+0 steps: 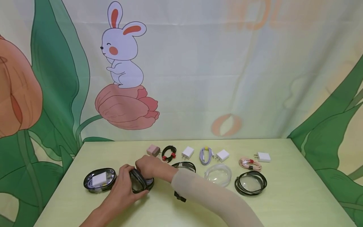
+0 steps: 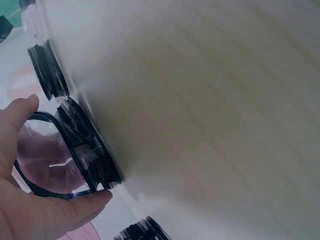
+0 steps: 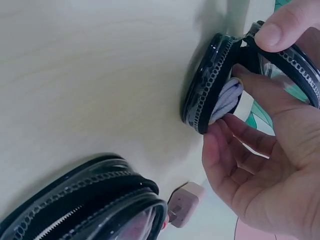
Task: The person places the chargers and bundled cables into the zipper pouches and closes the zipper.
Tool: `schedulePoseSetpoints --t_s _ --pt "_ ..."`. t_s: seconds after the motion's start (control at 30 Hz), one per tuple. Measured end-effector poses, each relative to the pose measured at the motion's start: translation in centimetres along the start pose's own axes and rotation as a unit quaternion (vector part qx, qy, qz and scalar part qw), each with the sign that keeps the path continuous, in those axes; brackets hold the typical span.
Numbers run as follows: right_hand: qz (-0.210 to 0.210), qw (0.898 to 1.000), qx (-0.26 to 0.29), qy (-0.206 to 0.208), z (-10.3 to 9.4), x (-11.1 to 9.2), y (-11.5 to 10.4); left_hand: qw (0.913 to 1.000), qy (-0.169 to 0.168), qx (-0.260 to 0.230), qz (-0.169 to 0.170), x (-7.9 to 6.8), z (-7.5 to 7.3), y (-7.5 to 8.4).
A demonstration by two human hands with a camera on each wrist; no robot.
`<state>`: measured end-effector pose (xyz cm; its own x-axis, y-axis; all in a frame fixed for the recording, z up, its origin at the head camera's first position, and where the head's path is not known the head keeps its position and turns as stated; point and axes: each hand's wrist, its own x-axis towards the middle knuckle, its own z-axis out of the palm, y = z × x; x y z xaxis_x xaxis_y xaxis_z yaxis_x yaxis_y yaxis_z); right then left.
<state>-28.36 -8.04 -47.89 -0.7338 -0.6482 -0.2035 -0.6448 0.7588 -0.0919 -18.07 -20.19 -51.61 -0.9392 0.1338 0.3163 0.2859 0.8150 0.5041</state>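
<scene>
My left hand [image 1: 124, 186] grips a clear oval pouch [image 2: 82, 125] with black zipper trim at the table's left side. Its lid stands raised, with my thumb and fingers at opposite sides of the lid's edge. In the right wrist view, a coiled pale lavender cable [image 3: 229, 100] sits partly within the pouch's mouth. The fingers of my right hand [image 3: 280, 165] pinch that cable at the opening. From the head view, the right hand hides most of the cable and part of the pouch.
To the left lies a similar pouch [image 1: 90, 186] containing a white charger [image 1: 99, 179]. Further right are a black-trimmed pouch [image 1: 188, 164], a white-trimmed pouch [image 1: 206, 176] and another black-trimmed pouch [image 1: 250, 193]. Behind them, a pink charger [image 1: 153, 150], white chargers [image 1: 187, 152] and coiled cables [image 1: 206, 156] form a row.
</scene>
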Motion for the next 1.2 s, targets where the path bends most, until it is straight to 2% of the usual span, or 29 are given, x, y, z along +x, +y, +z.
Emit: schedulePoseSetpoints --t_s 0.17,0.3,0.43,0.57,0.7,0.93,1.07,1.2 --pt "-0.001 1.0 -0.006 -0.005 0.1 0.2 0.1 1.0 -0.001 -0.001 -0.002 0.0 0.0 -0.2" --pt "-0.029 0.999 0.021 -0.004 -0.3 0.6 1.0 1.0 -0.006 -0.001 -0.005 -0.1 -0.1 -0.2" --pt "-0.044 0.997 0.058 0.041 -1.1 1.2 3.1 0.9998 -0.016 -0.001 -0.012 0.0 -0.1 -0.1" --pt "-0.047 0.992 0.069 0.093 -1.9 1.5 5.1 0.9995 -0.024 -0.003 -0.022 0.2 0.0 0.0" --pt "-0.053 0.991 0.062 0.106 -2.1 1.9 6.5 0.9992 -0.026 0.004 -0.029 0.3 -0.1 0.0" --pt "-0.005 0.994 0.078 0.078 -1.6 2.7 7.7 0.9992 -0.025 0.014 -0.027 0.2 0.3 0.2" --pt "0.032 0.991 0.102 0.078 -1.3 3.2 7.9 0.9989 -0.032 0.018 -0.029 0.2 0.5 0.2" --pt "0.052 0.989 0.117 0.08 -1.0 3.7 8.1 0.9986 -0.037 0.021 -0.033 0.4 0.5 0.3"
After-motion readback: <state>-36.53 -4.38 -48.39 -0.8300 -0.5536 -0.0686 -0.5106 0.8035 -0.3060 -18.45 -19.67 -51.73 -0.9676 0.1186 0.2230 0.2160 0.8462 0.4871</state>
